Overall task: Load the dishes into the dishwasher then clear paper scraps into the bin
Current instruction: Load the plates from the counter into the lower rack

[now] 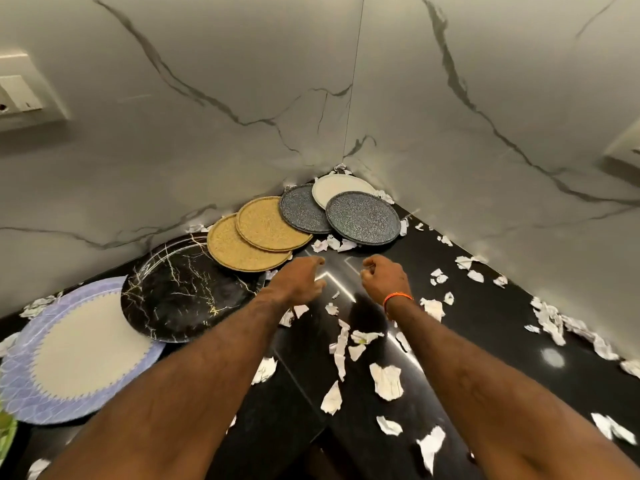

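Both hands empty, the left hand [299, 280] loosely spread and the right hand [384, 277] loosely curled, a person reaches toward plates fanned along the black tabletop's [502, 344] back corner, where the nearest gold plate [239, 249] likely lifts best by its free rim amid paper scraps [386, 381].

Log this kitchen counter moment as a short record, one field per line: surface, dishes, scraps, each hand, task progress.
surface: black countertop in a corner of marble-look walls
dishes: seven overlapping plates in a row along the left wall: lilac plate, black marble plate, two tan plates, two grey speckled plates, white plate
scraps: torn paper scraps scattered over the counter
left hand: above counter, holds nothing
right hand: fingers loosely curled, holds nothing visible
progress: no plate lifted yet
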`<state>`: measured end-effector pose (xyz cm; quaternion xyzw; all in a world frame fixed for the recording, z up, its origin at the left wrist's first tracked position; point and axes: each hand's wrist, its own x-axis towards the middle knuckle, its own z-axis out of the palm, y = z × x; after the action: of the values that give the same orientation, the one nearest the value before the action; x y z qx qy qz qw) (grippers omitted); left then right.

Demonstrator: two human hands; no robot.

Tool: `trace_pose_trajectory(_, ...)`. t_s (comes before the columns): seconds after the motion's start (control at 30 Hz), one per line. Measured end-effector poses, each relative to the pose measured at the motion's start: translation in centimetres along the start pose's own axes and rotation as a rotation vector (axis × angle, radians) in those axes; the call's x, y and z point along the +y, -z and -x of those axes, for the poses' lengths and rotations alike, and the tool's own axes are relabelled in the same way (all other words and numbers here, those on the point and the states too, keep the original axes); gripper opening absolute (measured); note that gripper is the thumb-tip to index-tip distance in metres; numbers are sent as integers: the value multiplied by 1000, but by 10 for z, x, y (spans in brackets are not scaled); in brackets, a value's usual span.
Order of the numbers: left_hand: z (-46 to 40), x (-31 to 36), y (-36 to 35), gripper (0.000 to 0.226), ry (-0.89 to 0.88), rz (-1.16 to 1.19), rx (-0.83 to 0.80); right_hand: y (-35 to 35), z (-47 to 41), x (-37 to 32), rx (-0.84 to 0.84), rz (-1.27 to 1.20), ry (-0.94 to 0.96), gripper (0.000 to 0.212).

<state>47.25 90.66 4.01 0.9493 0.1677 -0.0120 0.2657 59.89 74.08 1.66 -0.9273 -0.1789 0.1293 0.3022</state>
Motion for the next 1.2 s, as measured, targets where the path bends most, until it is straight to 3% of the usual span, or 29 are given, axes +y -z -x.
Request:
trace_pose_trajectory(0.3, -116, -13, -15, 55, -54, 8, -31, -41, -124, 3, 159, -794, -485, 40)
trace_pose_trajectory(0.47, -136, -21, -16, 54, -66, 43, -28, -37, -147, 5, 37, -1099, -575, 19)
trace_pose_trajectory(0.53, -134, -22, -13, 50, -67, 64, 3, -30, -140, 1, 68, -1187, -604, 20)
trace_pose_trajectory(0.63, -123, -18, -7, 42, -42, 151, 80, -16, -113, 0, 163, -1240, -580, 13)
trace_pose_trajectory(0.7, -115, -11, -3, 49, -4, 234, 135, -3, -88, 6, 178, -1228, -547, 2)
trace_pose_trajectory(0.87, -87, 24, 6, 45, 23, 396, 207, 29, 0, 39, 129, -1173, -431, 8)
trace_pose_trajectory(0.97, -66, 45, 6, 50, 10, 488, 118, 49, 71, 66, 126, -1143, -392, 11)
trace_pose_trajectory(1.07, -32, 74, -5, 37, -16, 571, -15, 61, 138, 99, 159, -1108, -402, 11)
trace_pose_trajectory(1.2, 26, 128, -28, 38, -76, 667, -146, 78, 223, 132, 337, -1058, -454, 12)
